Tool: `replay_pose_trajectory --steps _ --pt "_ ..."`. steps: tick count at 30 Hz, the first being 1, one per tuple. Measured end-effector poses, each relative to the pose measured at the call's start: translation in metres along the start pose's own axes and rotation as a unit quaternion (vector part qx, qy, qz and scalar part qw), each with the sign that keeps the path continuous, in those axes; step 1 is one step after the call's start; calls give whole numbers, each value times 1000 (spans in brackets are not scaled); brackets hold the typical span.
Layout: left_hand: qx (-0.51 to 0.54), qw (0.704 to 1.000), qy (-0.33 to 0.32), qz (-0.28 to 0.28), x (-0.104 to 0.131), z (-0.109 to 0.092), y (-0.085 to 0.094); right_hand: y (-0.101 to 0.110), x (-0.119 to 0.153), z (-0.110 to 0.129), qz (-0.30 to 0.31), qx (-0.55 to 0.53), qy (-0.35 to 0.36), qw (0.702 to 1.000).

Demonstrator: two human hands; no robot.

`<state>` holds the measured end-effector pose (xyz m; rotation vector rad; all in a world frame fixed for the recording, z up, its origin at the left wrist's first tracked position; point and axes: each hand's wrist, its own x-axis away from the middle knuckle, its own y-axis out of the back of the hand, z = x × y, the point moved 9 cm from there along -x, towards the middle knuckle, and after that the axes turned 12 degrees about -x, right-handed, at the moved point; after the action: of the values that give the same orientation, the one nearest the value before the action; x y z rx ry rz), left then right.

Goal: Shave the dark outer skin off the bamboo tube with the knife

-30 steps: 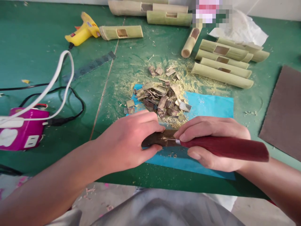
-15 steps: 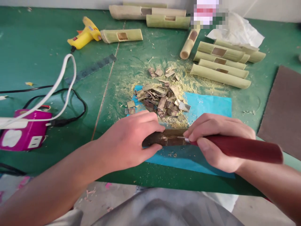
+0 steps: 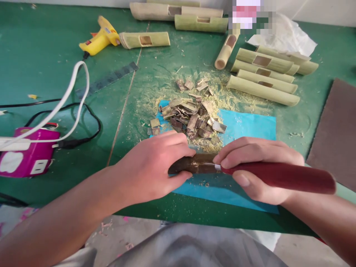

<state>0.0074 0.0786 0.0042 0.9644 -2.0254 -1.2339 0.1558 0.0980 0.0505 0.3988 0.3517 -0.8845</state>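
My left hand (image 3: 158, 167) is closed around the left end of a dark brown strip, perhaps bamboo (image 3: 204, 163), thumb on the near side and fingers on the far side. My right hand (image 3: 258, 163) grips a carving knife (image 3: 286, 177) by its dark red wooden handle. The knife's thin metal tip points left and touches the strip's upper face, where small pale shavings lie. Beneath the strip is a blue sheet (image 3: 247, 126). Just beyond my hands, a pile of brown chips (image 3: 191, 116) rests on the sheet amid pale sawdust.
Cut green bamboo tubes (image 3: 264, 81) with square openings lie at the back right, others along the wall. At left are a yellow glue gun (image 3: 101, 37), a ruler (image 3: 108, 79), white and black cords and a magenta power box (image 3: 33, 152). A brown board (image 3: 336, 129) lies right.
The knife tip has slid a little to the left along the strip, with my right hand. My left hand keeps its hold. The view has shifted slightly.
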Motion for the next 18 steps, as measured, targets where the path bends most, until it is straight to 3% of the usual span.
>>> replay_pose_trajectory --steps 10,18 --pt "-10 1000 2 9 -2 -2 0 -10 -3 -3 43 32 -13 998" --pt "0 1000 -6 -13 2 2 -2 -3 2 4 -16 44 -5 999"
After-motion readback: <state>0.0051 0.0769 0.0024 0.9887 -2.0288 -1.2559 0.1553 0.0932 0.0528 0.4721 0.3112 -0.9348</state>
